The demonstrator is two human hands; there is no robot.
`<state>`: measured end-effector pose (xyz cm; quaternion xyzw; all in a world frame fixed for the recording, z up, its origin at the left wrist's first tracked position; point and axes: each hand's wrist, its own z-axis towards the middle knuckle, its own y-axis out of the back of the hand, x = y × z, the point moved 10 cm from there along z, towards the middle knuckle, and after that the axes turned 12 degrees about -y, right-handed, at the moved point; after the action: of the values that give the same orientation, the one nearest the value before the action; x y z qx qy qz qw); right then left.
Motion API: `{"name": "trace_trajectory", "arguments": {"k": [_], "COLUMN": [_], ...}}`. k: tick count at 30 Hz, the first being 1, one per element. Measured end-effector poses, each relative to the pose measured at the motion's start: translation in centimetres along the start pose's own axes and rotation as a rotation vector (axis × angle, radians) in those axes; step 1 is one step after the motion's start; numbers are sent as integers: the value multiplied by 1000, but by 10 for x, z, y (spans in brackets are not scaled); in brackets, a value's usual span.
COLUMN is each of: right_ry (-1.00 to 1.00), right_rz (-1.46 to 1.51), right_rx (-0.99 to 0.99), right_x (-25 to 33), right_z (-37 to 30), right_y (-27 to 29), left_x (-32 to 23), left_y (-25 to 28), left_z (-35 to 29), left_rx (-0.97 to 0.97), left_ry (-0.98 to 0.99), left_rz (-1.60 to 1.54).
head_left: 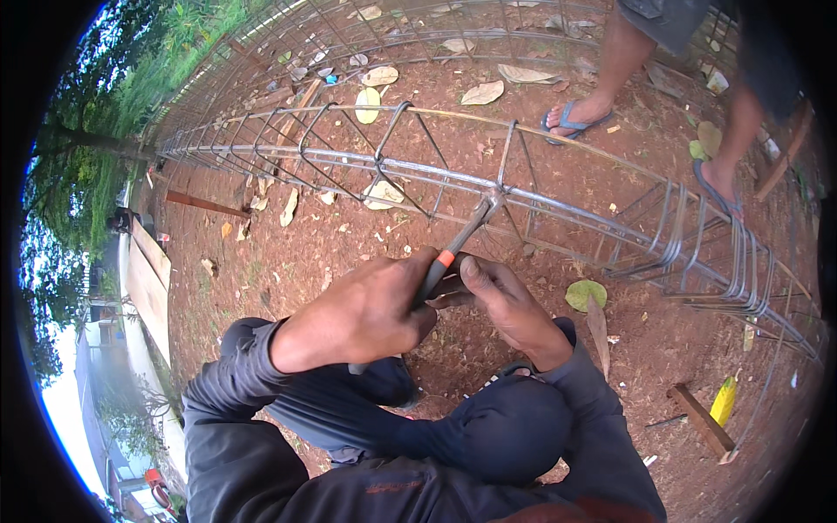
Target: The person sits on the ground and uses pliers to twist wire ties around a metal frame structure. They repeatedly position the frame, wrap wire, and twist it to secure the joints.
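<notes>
My left hand [362, 305] is wrapped round the grey handle of a pair of pincers [465, 237], which has an orange band. The pincers' head meets a crossing of steel bars on a long rebar cage [436, 168]. Close beside the handle, my right hand [510, 309] has its thumb and fingers curled together. Whatever lies between those fingers, if anything, is hidden. Bent stirrups [381, 161] ring the cage's long bars, and several more stirrups [676, 228] are bunched at its right part.
Across the cage stands another person, whose foot in a blue flip-flop [580, 118] shows. More rebar mesh [305, 44] runs behind. Dry leaves [484, 93] lie on red soil. Wooden pieces [202, 205] lie left; another wooden piece [702, 423] and a yellow object [724, 401] lie right.
</notes>
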<state>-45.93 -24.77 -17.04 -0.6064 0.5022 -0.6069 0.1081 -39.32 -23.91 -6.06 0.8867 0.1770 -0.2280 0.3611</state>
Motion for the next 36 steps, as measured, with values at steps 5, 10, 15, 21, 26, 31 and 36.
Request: {"name": "trace_trajectory", "arguments": {"k": [5, 10, 15, 21, 26, 31, 36], "right_ry": [434, 643, 653, 598, 646, 528, 256], "right_rz": [-754, -893, -562, -614, -594, -657, -249], "right_rx": [-822, -1034, -974, -994, -998, -799, -484], "right_x": [28, 24, 16, 12, 21, 10, -18], "right_z": [-36, -27, -11, -14, -10, -12, -1], "right_y": [38, 38, 57, 52, 51, 52, 41], "left_x": [26, 28, 29, 32, 53, 43, 30], "left_y": [0, -10, -11, -3, -19, -34, -77], "left_z": [3, 9, 12, 14, 10, -8, -6], "left_rx": [85, 162, 146, 218, 47, 149, 259], "left_ry": [-78, -167, -194, -128, -126, -207, -331], "left_rz": [-739, -1013, -1037, -1006, -980, -1119, -1578]}}
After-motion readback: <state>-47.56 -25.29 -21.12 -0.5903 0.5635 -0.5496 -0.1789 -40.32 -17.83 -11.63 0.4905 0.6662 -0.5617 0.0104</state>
